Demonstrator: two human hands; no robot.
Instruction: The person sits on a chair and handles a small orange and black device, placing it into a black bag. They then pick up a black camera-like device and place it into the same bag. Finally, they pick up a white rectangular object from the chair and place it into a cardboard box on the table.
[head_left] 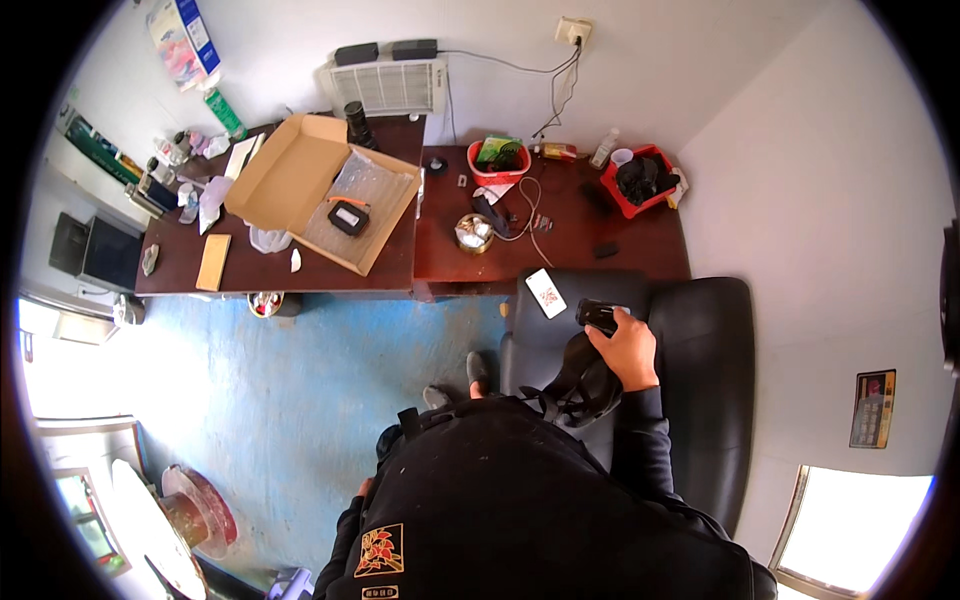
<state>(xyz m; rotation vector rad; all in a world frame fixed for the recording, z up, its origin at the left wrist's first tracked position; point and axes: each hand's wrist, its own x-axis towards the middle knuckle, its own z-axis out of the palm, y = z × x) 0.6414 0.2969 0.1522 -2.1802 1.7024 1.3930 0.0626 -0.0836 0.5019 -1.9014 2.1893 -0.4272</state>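
My right hand [632,352] is closed round a small glossy black device [596,315], held above the black leather-like sofa [700,370]. What kind of device it is, I cannot make out. Just below that hand is a black strapped bag or harness [585,385], close against my dark jacket. A white phone-like slab [546,293] with a reddish pattern lies on the sofa, left of the device. Of my left hand [365,487] only a sliver shows beside my body at the lower left; its fingers are hidden.
Two dark red desks [440,262] run along the far wall. An open cardboard box [345,255] holds bubble wrap and a black case [348,218]. Red baskets [495,177], a tin [473,233] and cables stand right of it. A round-topped stool [205,515] is at lower left.
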